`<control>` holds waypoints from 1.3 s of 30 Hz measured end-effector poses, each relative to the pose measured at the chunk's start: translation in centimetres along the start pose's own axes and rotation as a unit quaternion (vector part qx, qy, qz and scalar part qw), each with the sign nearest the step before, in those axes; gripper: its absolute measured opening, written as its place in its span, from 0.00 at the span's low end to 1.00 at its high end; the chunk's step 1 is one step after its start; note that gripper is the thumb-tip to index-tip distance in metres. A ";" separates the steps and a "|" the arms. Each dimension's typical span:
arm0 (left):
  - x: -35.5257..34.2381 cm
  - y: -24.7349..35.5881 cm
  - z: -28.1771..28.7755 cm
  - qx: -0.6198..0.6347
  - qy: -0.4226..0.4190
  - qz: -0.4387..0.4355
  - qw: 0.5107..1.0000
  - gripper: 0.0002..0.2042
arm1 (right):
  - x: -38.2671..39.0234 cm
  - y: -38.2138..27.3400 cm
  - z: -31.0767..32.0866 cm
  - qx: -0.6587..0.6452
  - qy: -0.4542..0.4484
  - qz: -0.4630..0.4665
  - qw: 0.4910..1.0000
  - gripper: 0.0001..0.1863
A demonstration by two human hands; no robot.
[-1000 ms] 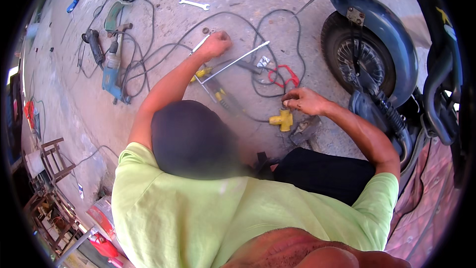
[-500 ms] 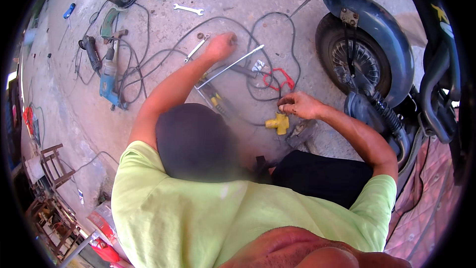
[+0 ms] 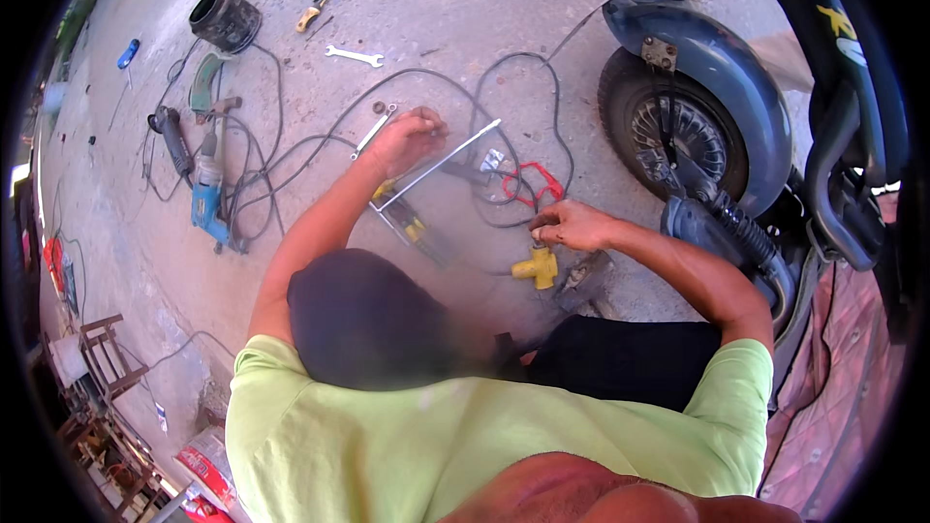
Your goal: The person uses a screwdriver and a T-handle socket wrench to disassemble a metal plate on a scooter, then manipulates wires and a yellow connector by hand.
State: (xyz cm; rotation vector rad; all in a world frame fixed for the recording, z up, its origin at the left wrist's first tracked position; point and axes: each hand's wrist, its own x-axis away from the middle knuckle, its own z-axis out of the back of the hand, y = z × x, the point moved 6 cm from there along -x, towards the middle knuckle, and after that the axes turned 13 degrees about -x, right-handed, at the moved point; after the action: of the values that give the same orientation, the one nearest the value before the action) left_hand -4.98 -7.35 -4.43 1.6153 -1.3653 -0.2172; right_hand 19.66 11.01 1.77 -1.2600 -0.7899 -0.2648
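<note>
My left hand [image 3: 409,136] is raised over the floor beside a silver ring spanner [image 3: 373,131], fingers loosely bent and apart. A long silver T-handle wrench [image 3: 438,163] lies just right of it, over yellow-handled tools [image 3: 412,230]. My right hand [image 3: 572,225] pinches a dark plug [image 3: 538,235] on top of a yellow multi-socket adapter [image 3: 533,269]. A red looped object [image 3: 542,177], a silver packet [image 3: 492,161] and looping cables lie ahead of it.
A scooter's wheel [image 3: 668,131] and bodywork stand at right beside pink quilting [image 3: 814,387]. A blue power tool [image 3: 208,203], angle grinder [image 3: 174,145], black container [image 3: 223,19], open-ended spanner [image 3: 354,55] and screwdriver [image 3: 312,15] lie ahead-left. A metal frame [image 3: 111,353] sits lower left.
The whole scene sits lower in the picture as the view shifts. My left hand's fingers have loosened from a tighter curl. My right hand stays at the yellow adapter.
</note>
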 end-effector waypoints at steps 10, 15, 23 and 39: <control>6.2 -3.0 1.7 -0.037 0.085 0.077 0.993 0.05 | -11.4 -7.4 9.0 0.196 0.211 0.041 0.957 0.22; 9.5 -4.5 2.1 0.008 0.094 0.073 0.993 0.05 | -16.9 -6.7 13.1 0.187 0.417 0.032 0.889 0.22; 12.8 -5.3 3.3 0.000 0.135 0.068 0.989 0.06 | -19.1 -5.5 13.5 0.166 0.458 0.020 0.873 0.15; 5.1 17.3 -24.0 -0.562 -0.214 -0.127 0.789 0.25 | -18.5 1.5 9.4 -0.303 0.471 0.156 0.813 0.14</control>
State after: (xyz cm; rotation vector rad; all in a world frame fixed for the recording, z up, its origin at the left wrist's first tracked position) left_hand 1.35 3.28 22.90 0.6940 -0.9452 -1.3522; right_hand 3.74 15.75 -10.71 -1.5838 0.4092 -0.8381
